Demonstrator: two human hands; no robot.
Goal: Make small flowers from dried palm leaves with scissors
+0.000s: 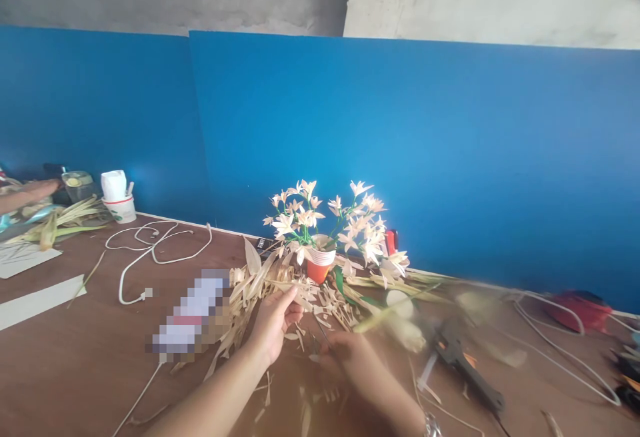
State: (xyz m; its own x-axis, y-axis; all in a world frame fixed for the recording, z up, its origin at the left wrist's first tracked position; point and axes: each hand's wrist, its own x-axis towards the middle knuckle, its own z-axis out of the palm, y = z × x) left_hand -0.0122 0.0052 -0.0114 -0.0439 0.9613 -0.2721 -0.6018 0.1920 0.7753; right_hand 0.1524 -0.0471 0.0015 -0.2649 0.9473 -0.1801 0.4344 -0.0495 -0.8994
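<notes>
My left hand (pixel 280 320) is closed in a pinch near the middle of the table, with a pale strip of corn husk (pixel 306 298) at its fingertips. To its right, my right hand (pixel 353 360) is blurred by motion. Its fingers are closed round a thin dark tool (pixel 323 328), which looks like a scissors blade and points at the left hand. Just beyond both hands stands a red and white paper cup (pixel 320 269), from which pale husk flowers (pixel 373 227) spread on green stems. Cut husk scraps (pixel 333 304) lie around it.
A dark glue gun (pixel 465 364) lies at right, near a red pouch (pixel 575 310) and white cables. At left are a blurred-out item (pixel 190 317), a coiled white cable (pixel 150 244) and a white cup (pixel 120 207). Another person's arm (pixel 30 195) reaches in far left.
</notes>
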